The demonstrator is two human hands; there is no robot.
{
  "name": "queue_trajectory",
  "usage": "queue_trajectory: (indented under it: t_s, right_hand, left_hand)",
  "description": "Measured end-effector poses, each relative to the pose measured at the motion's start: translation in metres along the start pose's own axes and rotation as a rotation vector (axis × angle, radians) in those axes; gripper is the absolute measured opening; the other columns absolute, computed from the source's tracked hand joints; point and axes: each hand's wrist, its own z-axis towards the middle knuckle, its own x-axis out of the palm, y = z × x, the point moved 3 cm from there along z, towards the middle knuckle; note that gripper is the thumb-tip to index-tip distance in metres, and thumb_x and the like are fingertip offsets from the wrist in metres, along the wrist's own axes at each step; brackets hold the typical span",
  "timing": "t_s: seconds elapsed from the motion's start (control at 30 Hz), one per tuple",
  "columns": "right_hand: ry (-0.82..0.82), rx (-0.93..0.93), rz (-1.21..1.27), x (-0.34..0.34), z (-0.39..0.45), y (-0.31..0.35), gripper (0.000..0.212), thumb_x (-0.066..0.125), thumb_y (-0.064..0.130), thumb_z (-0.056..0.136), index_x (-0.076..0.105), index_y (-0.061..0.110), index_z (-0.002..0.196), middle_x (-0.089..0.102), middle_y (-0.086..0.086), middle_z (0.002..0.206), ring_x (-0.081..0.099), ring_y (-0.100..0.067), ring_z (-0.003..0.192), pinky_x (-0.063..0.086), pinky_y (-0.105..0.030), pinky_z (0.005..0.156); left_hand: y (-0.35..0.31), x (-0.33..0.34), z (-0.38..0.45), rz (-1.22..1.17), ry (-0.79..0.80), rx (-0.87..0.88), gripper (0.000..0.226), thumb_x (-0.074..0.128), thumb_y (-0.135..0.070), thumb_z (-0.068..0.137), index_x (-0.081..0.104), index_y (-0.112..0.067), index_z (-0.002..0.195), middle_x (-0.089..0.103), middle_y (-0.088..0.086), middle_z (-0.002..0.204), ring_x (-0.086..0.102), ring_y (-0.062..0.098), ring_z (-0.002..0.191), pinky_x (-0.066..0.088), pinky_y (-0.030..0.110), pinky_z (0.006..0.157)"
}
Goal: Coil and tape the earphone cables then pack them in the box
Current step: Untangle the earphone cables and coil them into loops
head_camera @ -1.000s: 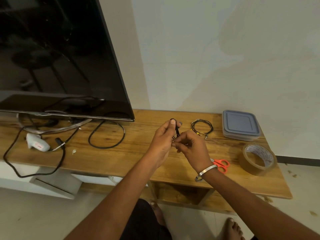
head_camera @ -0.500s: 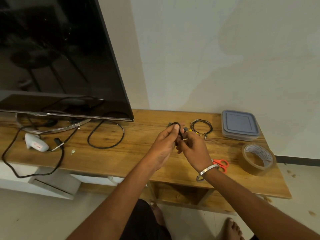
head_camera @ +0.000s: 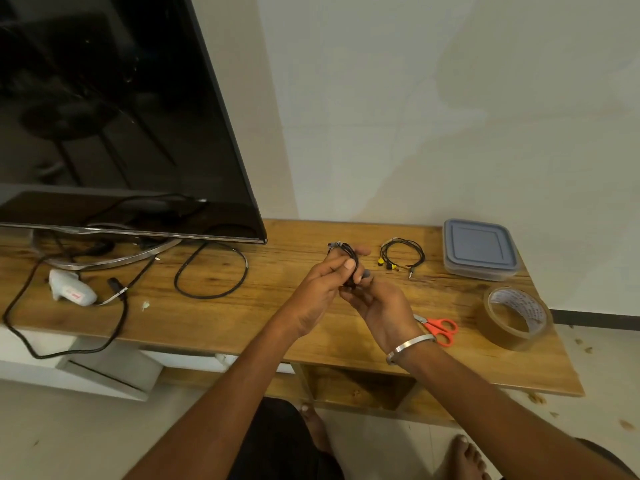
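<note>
My left hand (head_camera: pixel 323 289) and my right hand (head_camera: pixel 381 306) meet above the middle of the wooden table (head_camera: pixel 242 317), both gripping a black earphone cable (head_camera: pixel 350 258) wound into a small coil. Part of the coil is hidden by my fingers. A second earphone cable (head_camera: pixel 403 255), black with yellow buds, lies coiled on the table just to the right. The box (head_camera: pixel 479 249), clear with a grey-blue lid, sits shut at the back right. A roll of brown tape (head_camera: pixel 516 318) stands near the right edge. Red-handled scissors (head_camera: pixel 440 329) lie behind my right wrist.
A large dark television (head_camera: pixel 114 116) stands on the left half of the table on a curved metal foot. Below it lie a white glue gun (head_camera: pixel 71 289) and a looped black power cable (head_camera: pixel 211 271). A wall rises close behind the table.
Both hands have moved slightly away from me and turned. The cable, earlier pinched upright between the fingers, now lies bunched as a coil in both hands.
</note>
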Motion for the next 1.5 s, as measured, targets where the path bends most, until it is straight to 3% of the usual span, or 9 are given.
queue_trajectory:
  t_s: [0.17, 0.43, 0.63, 0.77, 0.83, 1.0, 1.17, 1.37, 1.5]
  right_hand:
    - [0.054, 0.017, -0.023, -0.001, -0.001, 0.0, 0.015, 0.047, -0.001, 0.092, 0.058, 0.002, 0.082, 0.061, -0.009, 0.084, 0.061, -0.02, 0.086, 0.056, -0.025, 0.075]
    - [0.157, 0.074, -0.019, 0.0, -0.003, 0.003, 0.012, 0.055, -0.006, 0.074, 0.061, 0.005, 0.072, 0.059, -0.009, 0.075, 0.057, -0.018, 0.077, 0.052, -0.023, 0.07]
    - [0.076, 0.109, 0.078, 0.001, -0.004, 0.0, 0.054, 0.034, -0.022, 0.083, 0.04, 0.013, 0.123, 0.067, -0.014, 0.084, 0.065, -0.021, 0.086, 0.051, -0.029, 0.075]
    - [0.05, 0.108, 0.145, -0.001, -0.001, 0.002, 0.057, 0.037, -0.025, 0.082, 0.039, 0.011, 0.127, 0.067, -0.015, 0.089, 0.065, -0.022, 0.083, 0.056, -0.028, 0.068]
    - [0.024, 0.093, 0.15, -0.005, 0.003, 0.001, 0.059, 0.04, -0.025, 0.081, 0.038, 0.005, 0.132, 0.066, -0.015, 0.089, 0.064, -0.022, 0.081, 0.057, -0.029, 0.069]
    - [-0.114, 0.033, 0.012, -0.007, 0.011, -0.004, 0.059, 0.038, -0.029, 0.079, 0.041, -0.001, 0.131, 0.064, -0.012, 0.091, 0.064, -0.021, 0.084, 0.053, -0.037, 0.082]
    - [-0.234, -0.012, -0.251, -0.012, 0.018, -0.007, 0.051, 0.04, -0.025, 0.082, 0.046, 0.002, 0.125, 0.057, -0.007, 0.091, 0.059, -0.017, 0.082, 0.057, -0.031, 0.075]
    - [-0.34, -0.016, -0.639, -0.019, 0.037, -0.025, 0.037, 0.05, -0.013, 0.082, 0.052, 0.01, 0.111, 0.058, -0.001, 0.086, 0.06, -0.02, 0.088, 0.055, -0.047, 0.087]
    - [-0.409, 0.036, -0.879, -0.021, 0.051, -0.03, 0.036, 0.052, -0.001, 0.085, 0.052, 0.011, 0.118, 0.062, -0.005, 0.099, 0.059, -0.021, 0.092, 0.05, -0.032, 0.083]
  left_hand:
    - [0.002, -0.003, -0.001, 0.012, 0.034, 0.006, 0.048, 0.043, -0.026, 0.095, 0.05, 0.019, 0.108, 0.059, -0.019, 0.095, 0.05, 0.012, 0.104, 0.032, 0.038, 0.104]
    - [0.002, 0.0, 0.002, -0.003, 0.061, -0.025, 0.027, 0.043, -0.024, 0.092, 0.054, -0.015, 0.069, 0.048, 0.004, 0.116, 0.045, 0.016, 0.109, 0.032, 0.033, 0.094]
    - [0.005, -0.001, 0.004, -0.093, 0.024, -0.034, 0.027, 0.04, -0.02, 0.087, 0.06, -0.005, 0.098, 0.045, 0.004, 0.07, 0.037, 0.028, 0.089, 0.037, 0.025, 0.102]
    - [0.002, -0.005, 0.005, -0.07, -0.018, -0.018, 0.033, 0.038, -0.02, 0.088, 0.07, -0.017, 0.08, 0.043, 0.016, 0.083, 0.047, 0.025, 0.095, 0.041, 0.027, 0.094]
    - [0.006, -0.01, 0.006, -0.053, -0.071, -0.019, 0.031, 0.038, -0.021, 0.09, 0.068, -0.012, 0.088, 0.048, 0.01, 0.079, 0.053, 0.019, 0.091, 0.043, 0.032, 0.093]
    - [0.02, -0.009, 0.009, 0.241, -0.275, -0.013, 0.024, 0.037, -0.026, 0.105, 0.058, -0.02, 0.094, 0.058, -0.003, 0.095, 0.056, 0.005, 0.095, 0.041, 0.02, 0.087]
    - [0.047, -0.021, 0.013, 0.362, -0.496, -0.062, 0.029, 0.036, -0.031, 0.105, 0.055, -0.023, 0.085, 0.058, -0.002, 0.085, 0.054, 0.011, 0.08, 0.047, 0.036, 0.078]
    - [0.067, -0.024, 0.023, 0.471, -0.664, -0.206, 0.031, 0.034, -0.031, 0.105, 0.058, -0.013, 0.096, 0.059, -0.003, 0.086, 0.052, 0.01, 0.075, 0.035, 0.019, 0.055]
    - [0.082, -0.031, 0.037, 0.572, -0.689, -0.261, 0.034, 0.036, -0.028, 0.105, 0.06, -0.004, 0.111, 0.065, 0.01, 0.104, 0.058, 0.021, 0.089, 0.036, 0.026, 0.066]
